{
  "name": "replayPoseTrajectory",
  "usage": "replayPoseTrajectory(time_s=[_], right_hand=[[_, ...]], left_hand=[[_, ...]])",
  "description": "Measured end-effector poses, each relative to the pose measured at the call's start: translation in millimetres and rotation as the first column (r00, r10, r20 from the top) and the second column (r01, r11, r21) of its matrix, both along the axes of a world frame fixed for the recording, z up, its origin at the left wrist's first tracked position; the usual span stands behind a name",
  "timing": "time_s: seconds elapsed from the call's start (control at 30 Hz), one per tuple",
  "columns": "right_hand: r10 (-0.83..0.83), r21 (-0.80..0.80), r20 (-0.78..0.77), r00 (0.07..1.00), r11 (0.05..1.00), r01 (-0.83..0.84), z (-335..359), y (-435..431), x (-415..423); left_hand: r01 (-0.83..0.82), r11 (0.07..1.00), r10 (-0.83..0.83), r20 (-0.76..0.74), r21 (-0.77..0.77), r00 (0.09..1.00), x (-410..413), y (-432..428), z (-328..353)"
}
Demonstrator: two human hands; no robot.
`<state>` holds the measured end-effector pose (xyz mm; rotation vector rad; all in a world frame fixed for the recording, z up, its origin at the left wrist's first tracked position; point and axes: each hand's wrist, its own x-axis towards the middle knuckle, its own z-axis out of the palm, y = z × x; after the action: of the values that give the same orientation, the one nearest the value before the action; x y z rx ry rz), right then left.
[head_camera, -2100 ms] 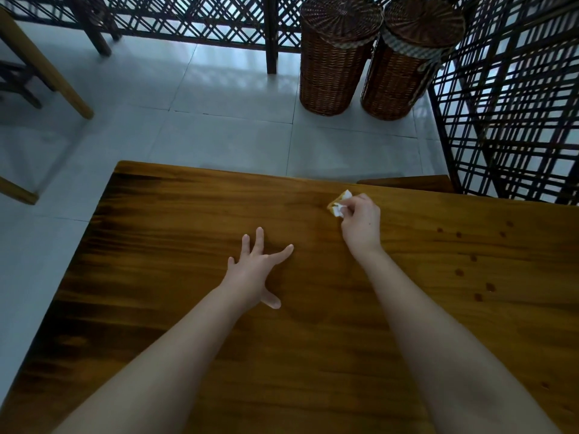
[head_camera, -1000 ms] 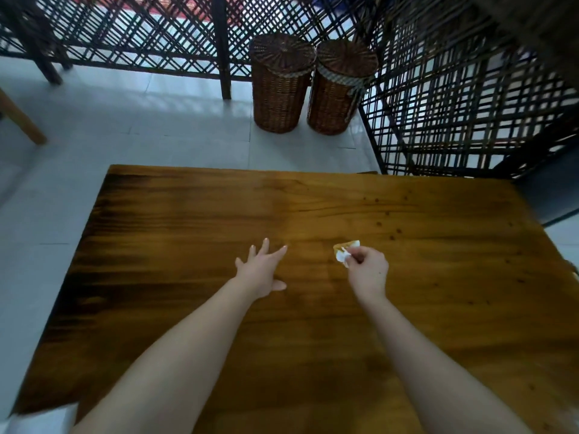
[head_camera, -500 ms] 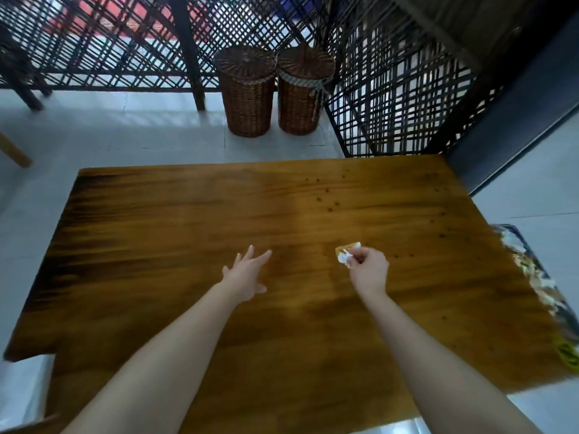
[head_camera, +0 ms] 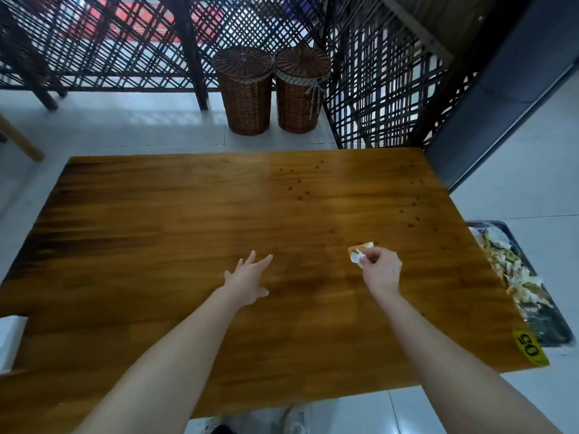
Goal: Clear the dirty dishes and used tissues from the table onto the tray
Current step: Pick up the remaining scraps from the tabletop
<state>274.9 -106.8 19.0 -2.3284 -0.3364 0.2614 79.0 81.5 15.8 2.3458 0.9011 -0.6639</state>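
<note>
A crumpled tissue (head_camera: 360,252) was pinched in the right hand (head_camera: 380,270) above the desk (head_camera: 188,214); the left hand (head_camera: 247,277) was held flat, fingers spread.

The table (head_camera: 219,214) is varnished wood with a smooth, glossy sheen. Beyond its far edge stand two rough woven wicker baskets (head_camera: 244,89). Off its right edge lies a dark metal tray (head_camera: 513,242) with crumpled paper tissues (head_camera: 517,277).

Two lidded wicker baskets, left (head_camera: 244,92) and right (head_camera: 299,92), stand touching on the pale tiled floor (head_camera: 125,130). Behind them rises a dark lattice screen (head_camera: 109,42), and a dark blue panel (head_camera: 501,104) stands further right. A tilted wooden leg (head_camera: 18,139) shows far left, with a white object (head_camera: 9,343) at the left edge below.
</note>
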Motion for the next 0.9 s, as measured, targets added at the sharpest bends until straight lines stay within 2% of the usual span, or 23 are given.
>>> replayPoseTrajectory(time_s=[0.33,0.9], right_hand=[[0.099,0.002,0.025,0.995,0.995,-0.099,0,14,19],[0.144,-0.034,-0.1,0.985,0.988,-0.148,-35,144,62]], left_hand=[[-0.028,0.999,0.028,-0.012,0.04,1.0,17,-6,2],[-0.02,0.997,0.025,-0.072,0.069,0.997,80,100,-17]])
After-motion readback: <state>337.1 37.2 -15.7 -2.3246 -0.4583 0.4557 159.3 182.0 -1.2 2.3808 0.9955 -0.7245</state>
